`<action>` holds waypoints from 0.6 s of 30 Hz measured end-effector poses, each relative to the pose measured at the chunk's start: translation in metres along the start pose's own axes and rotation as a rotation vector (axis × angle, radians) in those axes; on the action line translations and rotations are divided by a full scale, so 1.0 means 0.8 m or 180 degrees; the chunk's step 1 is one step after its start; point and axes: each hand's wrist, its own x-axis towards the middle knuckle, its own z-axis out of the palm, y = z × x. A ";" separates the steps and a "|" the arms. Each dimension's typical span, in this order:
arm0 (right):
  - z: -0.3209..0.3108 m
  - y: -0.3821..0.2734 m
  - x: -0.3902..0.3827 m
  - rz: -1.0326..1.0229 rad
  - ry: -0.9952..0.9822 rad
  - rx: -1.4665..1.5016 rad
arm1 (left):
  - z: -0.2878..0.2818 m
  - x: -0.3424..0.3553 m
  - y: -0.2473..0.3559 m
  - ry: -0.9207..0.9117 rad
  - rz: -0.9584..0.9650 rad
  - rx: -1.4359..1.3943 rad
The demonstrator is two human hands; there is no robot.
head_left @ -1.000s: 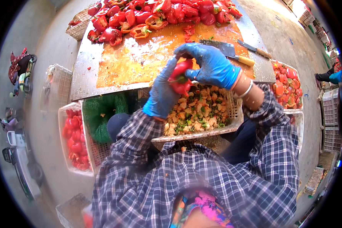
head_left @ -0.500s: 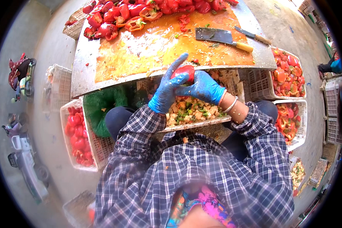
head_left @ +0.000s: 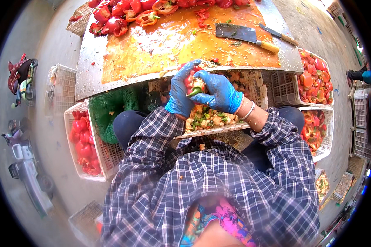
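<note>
The red pepper (head_left: 190,81) is held up in the air, just off the table's near edge and above a crate (head_left: 218,131) of pale seedy cores and green bits, its broken, seedy part and some green toward the camera; the gloved left hand (head_left: 180,94) cups it from the side, and the gloved right hand (head_left: 221,92) grasps it too, thumb low by the green part and fingers over the top. It should be light, crisp in the wall yet easy to split, and probably slippery against wet gloves, so the rounded skin looks the safest hold, with the stem end as the firm point to pinch. Close beyond lies the table (head_left: 88,78), its thin metal edge near the fingertips; the orange board (head_left: 181,49) on it has open room in the middle, while the cleaver (head_left: 237,32) and the knife (head_left: 272,32) lie toward its right and a pile of peppers (head_left: 115,25) fills the far left. Below, the knees and the green net (head_left: 101,119) narrow the space beside the crate
</note>
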 end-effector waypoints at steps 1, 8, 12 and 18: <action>0.007 0.005 -0.001 -0.0048 0.0347 0.0319 | -0.001 0.002 -0.002 0.0027 0.0031 -0.0146; 0.029 0.021 0.002 0.0065 0.1268 -0.0179 | -0.009 0.016 -0.025 0.0143 0.0329 -0.0770; 0.026 0.002 0.006 0.0132 0.0866 -0.0685 | -0.026 0.021 -0.039 0.0422 0.0379 -0.0551; 0.012 0.023 0.011 0.2094 0.0877 0.4705 | -0.022 0.021 -0.036 0.0354 0.0269 -0.0377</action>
